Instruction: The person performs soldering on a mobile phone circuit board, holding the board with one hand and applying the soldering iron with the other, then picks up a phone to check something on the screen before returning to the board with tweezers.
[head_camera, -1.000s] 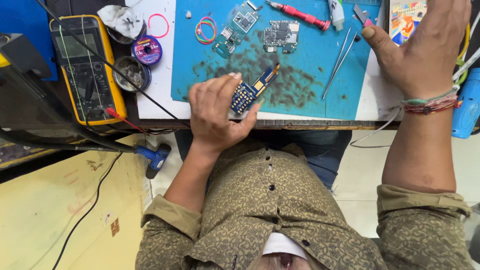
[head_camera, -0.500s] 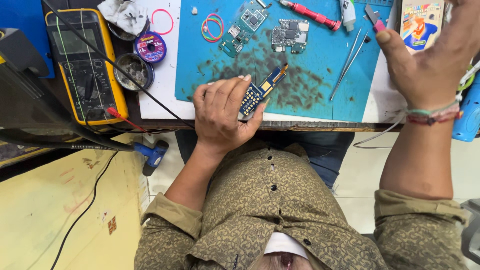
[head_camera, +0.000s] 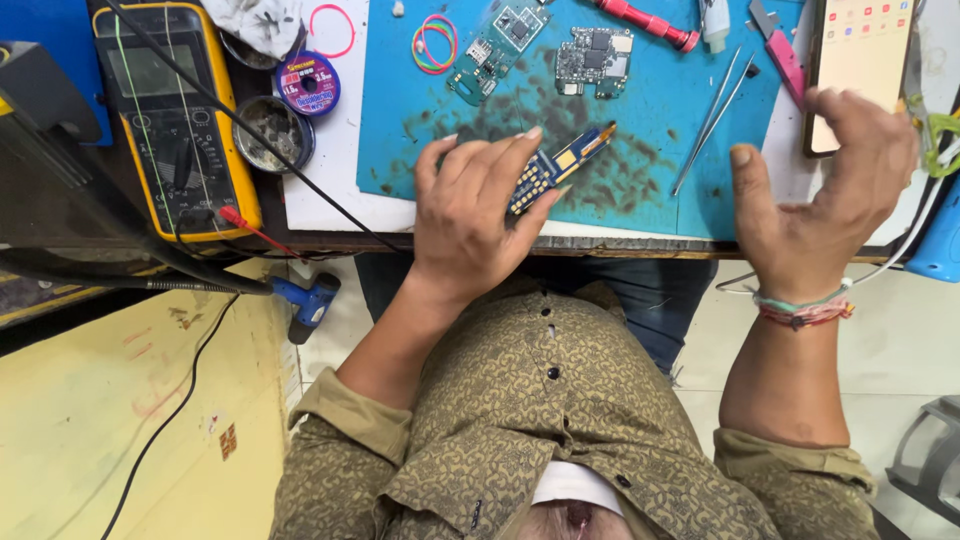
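Observation:
My left hand grips a narrow blue circuit board with gold contacts, holding it just over the near edge of the stained blue work mat. To the right my right hand is raised with its fingers spread and holds nothing. It hovers just below a phone with a lit screen lying at the bench's right side. I cannot tell whether the fingertips touch the phone.
Two bare green circuit boards, tweezers, a red screwdriver and coloured rubber bands lie on the mat. A yellow multimeter, a wire spool and a round tin sit left.
My right hand has drawn back from the phone at the far right and opened wide, uncovering its screen. My left hand still holds the blue board in about the same place.

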